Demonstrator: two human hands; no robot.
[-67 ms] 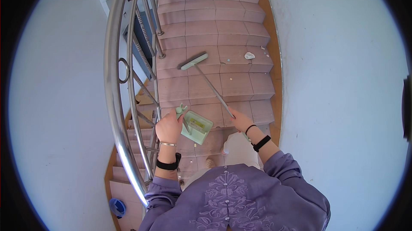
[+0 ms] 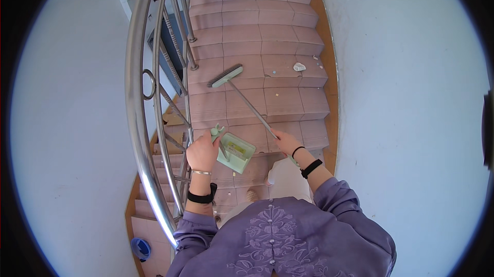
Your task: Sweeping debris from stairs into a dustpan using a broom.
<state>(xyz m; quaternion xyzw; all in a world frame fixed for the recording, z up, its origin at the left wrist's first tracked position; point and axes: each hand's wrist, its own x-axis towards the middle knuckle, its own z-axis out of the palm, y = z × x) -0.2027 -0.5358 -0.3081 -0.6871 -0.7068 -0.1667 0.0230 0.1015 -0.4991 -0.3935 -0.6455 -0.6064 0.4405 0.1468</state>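
Note:
My right hand (image 2: 286,143) is closed round the grey handle of a broom (image 2: 249,104). The broom's pale green head (image 2: 226,77), with dark bristles, is over a step near the railing, up and left of that hand. In my left hand (image 2: 202,152) is the green-topped handle of a dustpan, gripped near its hooked end (image 2: 216,131). The pale green dustpan (image 2: 245,163) is below and just right of this hand, with a yellow-green label and comb-like teeth inside. A crumpled white scrap (image 2: 299,67) and small bits of litter (image 2: 277,94) lie on the steps to the right.
Pinkish tiled stairs (image 2: 242,35) climb ahead. A curved metal railing (image 2: 135,71) runs along the left, and a pale wall (image 2: 401,97) stands on the right. More steps (image 2: 154,190) drop away at lower left, where a blue bucket-like container (image 2: 140,248) stands.
The broom head has shifted slightly to the left and its bristles show more. My right hand has moved a little left with the handle. My left hand and the dustpan stay put.

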